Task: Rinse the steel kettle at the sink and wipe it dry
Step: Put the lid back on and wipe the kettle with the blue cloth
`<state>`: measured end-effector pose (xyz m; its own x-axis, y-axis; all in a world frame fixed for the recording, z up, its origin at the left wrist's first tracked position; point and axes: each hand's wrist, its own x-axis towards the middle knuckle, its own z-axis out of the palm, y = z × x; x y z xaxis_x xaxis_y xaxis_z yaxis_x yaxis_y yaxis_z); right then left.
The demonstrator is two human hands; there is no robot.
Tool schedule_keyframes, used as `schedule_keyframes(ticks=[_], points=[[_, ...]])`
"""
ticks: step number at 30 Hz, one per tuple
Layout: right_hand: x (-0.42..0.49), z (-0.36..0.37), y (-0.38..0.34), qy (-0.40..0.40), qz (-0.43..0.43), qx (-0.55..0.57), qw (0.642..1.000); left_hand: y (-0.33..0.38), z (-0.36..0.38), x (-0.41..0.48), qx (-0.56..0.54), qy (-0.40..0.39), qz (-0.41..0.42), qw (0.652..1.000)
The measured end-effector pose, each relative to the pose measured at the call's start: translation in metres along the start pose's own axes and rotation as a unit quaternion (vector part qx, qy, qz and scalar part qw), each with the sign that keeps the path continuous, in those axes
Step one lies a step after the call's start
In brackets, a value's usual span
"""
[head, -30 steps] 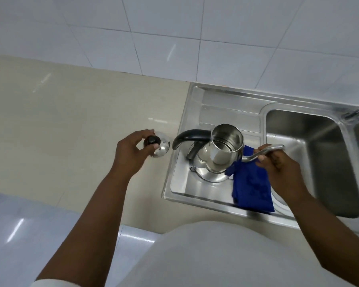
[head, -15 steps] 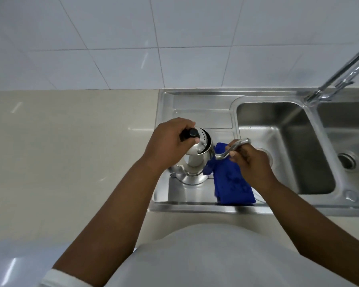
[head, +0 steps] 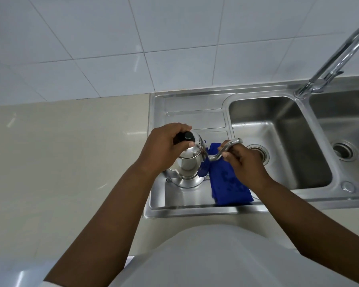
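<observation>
The steel kettle (head: 188, 168) stands upright on the sink's drainboard (head: 174, 200). My left hand (head: 164, 150) grips the black knob (head: 188, 136) of the steel lid (head: 192, 151), which sits on the kettle's mouth. The hand hides the kettle's black handle. My right hand (head: 245, 164) is closed around the curved steel spout (head: 226, 149). A blue cloth (head: 228, 183) lies on the drainboard to the right of the kettle, partly under my right hand.
The left basin (head: 288, 141) with its drain lies right of the drainboard, and a second basin (head: 348, 131) lies further right. A tall curved tap (head: 336, 56) rises behind them; no water runs. A beige counter (head: 60, 162) spreads left, with a tiled wall behind.
My left hand carried the lid from the counter to the kettle's open mouth and now holds it there. My right hand kept its hold on the spout.
</observation>
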<state>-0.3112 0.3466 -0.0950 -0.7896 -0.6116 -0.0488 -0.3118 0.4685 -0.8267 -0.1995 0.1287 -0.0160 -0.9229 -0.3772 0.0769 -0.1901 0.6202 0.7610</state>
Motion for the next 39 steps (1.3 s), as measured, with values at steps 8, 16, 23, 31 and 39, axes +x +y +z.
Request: schedule_keyframes(ticks=[8, 16, 23, 31, 39], points=[[0.001, 0.002, 0.006, 0.007, -0.005, 0.007, 1.000, -0.007, 0.003, 0.003, -0.040, -0.035, -0.024, 0.998], [0.002, 0.003, 0.005, 0.005, -0.004, -0.004, 1.000, -0.019, 0.005, 0.003, -0.048, -0.068, -0.008, 0.997], [0.003, 0.004, 0.005, 0.002, -0.004, -0.009, 1.000, -0.014, 0.007, -0.005, 0.031, -0.064, 0.014, 0.997], [0.002, 0.003, 0.002, 0.008, -0.004, -0.005, 1.000, -0.020, 0.004, -0.001, 0.013, -0.082, 0.015, 0.996], [0.028, 0.002, -0.010, -0.006, -0.007, -0.039, 0.999, -0.016, 0.000, -0.006, 0.037, -0.055, 0.037, 0.997]])
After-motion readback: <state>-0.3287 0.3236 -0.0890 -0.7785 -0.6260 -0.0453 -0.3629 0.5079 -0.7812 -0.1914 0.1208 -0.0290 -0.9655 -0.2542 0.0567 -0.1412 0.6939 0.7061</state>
